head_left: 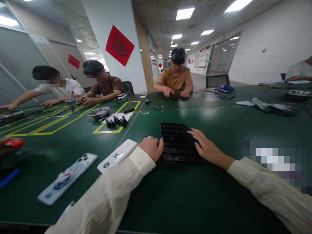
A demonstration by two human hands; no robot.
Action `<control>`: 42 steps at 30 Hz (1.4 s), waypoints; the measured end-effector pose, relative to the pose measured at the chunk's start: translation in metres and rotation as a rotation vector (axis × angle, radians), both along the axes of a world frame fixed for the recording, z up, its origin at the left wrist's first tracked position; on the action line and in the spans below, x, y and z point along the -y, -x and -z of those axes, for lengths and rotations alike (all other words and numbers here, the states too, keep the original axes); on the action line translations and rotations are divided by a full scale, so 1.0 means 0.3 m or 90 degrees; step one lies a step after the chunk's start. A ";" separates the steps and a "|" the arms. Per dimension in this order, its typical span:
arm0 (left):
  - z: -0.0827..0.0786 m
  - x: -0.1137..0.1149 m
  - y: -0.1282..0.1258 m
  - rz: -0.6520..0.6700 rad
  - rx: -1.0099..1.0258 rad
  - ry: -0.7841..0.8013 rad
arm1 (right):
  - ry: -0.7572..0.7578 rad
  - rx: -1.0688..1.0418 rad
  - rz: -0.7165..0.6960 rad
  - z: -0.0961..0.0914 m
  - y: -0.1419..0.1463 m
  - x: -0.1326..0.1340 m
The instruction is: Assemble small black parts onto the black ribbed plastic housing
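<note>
A flat black card holder (180, 144) with several horizontal pocket rows lies on the green table in front of me. At its left edge my left hand (152, 148) is closed, thumb and curled fingers pinching the border; some of those fingers are hidden behind the hand. My right hand (208, 146) rests on the right side of the holder with its fingers stretched out and apart. Just left of my left hand lies a white power bank (117, 156), and a small shiny item (148, 137) shows partly behind the knuckles.
A phone in a cartoon case (68, 178) lies at left, near a blue handle (9, 178). Farther off are a metal bowl (98, 112), several black cylindrical parts (117, 121) and a small screwdriver (159, 109). Co-workers sit around the green table (219, 130).
</note>
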State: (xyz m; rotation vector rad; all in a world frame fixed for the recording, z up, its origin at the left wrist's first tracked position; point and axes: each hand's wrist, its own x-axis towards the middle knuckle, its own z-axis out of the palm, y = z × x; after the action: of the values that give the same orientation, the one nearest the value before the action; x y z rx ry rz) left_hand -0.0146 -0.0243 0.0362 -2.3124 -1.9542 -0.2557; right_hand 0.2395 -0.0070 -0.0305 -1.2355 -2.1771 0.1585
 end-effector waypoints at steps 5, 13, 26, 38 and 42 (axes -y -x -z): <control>-0.002 0.008 -0.002 0.019 0.063 0.001 | 0.014 -0.030 0.015 0.008 0.000 -0.007; 0.019 0.020 -0.023 0.062 0.340 0.037 | 0.030 -0.075 0.034 0.004 0.007 -0.004; 0.131 0.066 -0.078 0.285 0.596 0.066 | -0.040 0.014 -0.047 0.003 0.003 -0.007; 0.126 0.108 -0.099 0.306 0.668 -0.015 | -0.066 0.112 0.012 -0.006 0.024 0.008; 0.119 0.102 -0.094 0.326 0.693 -0.038 | -0.053 0.091 0.039 -0.013 0.025 0.010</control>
State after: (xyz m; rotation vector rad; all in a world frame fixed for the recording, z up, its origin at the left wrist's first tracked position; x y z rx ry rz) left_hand 0.0136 -0.0548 0.0004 -2.8580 -1.4373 -1.8979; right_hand 0.2319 -0.0101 -0.0266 -1.2995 -2.2387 -0.0466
